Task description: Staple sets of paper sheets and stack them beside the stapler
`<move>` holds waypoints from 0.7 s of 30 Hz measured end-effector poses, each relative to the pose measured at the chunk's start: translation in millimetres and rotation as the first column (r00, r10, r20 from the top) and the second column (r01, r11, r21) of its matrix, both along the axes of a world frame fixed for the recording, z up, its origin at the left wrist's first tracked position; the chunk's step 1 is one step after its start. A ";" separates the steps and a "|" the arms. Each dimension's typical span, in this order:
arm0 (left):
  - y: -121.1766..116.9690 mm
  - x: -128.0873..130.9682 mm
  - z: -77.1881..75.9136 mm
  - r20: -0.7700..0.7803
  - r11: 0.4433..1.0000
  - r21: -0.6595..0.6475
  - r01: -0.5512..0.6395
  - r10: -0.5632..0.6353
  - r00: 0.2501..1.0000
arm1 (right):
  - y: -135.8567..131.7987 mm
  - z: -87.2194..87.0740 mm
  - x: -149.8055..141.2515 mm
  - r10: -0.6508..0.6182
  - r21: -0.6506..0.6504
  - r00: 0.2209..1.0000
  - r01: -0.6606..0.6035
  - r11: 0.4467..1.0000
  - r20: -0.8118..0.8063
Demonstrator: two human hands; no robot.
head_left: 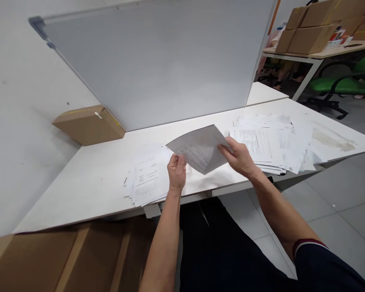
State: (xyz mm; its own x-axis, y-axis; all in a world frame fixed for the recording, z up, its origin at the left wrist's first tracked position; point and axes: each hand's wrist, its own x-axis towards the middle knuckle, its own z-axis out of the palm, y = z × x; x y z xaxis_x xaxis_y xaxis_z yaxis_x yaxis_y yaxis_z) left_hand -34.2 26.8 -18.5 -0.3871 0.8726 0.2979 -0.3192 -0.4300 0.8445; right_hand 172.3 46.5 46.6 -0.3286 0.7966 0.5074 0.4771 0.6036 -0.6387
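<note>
Both my hands hold a printed sheet of paper (200, 148) above the white table; whether it is one sheet or several, I cannot tell. My left hand (177, 169) pinches its near left edge. At its right edge, my right hand (235, 156) grips with the thumb on top. Below and left of the held paper lies a stack of printed papers (149, 176), its edges uneven. A wider, messier pile of papers (261, 140) spreads on the table to the right, beyond my right hand.
A large whiteboard (158, 61) stands on the white table (88, 182), leaning at the back. Behind its lower left corner sits a cardboard box (91, 125). More cardboard (48, 259) is below the table's near left edge. At right are a green chair (337, 84) and stacked boxes (313, 38).
</note>
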 end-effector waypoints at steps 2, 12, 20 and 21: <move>3.8 -5.5 -6.6 0.142 0.999 -0.051 -0.010 0.017 0.990 | -8.0 29.4 5.1 -0.031 0.089 0.956 0.005 0.996 0.293; 16.8 -14.3 -50.4 0.025 0.936 -0.261 -0.235 0.250 0.968 | -23.1 37.0 -19.5 0.026 0.016 0.471 -0.084 0.996 0.882; 18.9 -15.2 -50.4 0.010 0.916 -0.313 -0.252 0.268 0.963 | -9.7 37.2 21.8 0.071 -0.303 0.977 -0.008 0.953 0.200; 20.3 -15.3 -48.4 0.015 0.909 -0.329 -0.256 0.276 0.961 | -7.3 26.2 26.7 0.087 -0.444 0.995 -0.055 0.894 0.054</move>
State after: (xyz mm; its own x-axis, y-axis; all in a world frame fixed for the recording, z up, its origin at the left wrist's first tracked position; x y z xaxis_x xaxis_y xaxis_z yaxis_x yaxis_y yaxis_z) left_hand -49.5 47.1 -66.9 -0.6265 0.7793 -0.0114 -0.2849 -0.2154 0.9340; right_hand 199.0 39.2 72.8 -0.4144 0.9063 0.0826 0.4972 0.3015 -0.8136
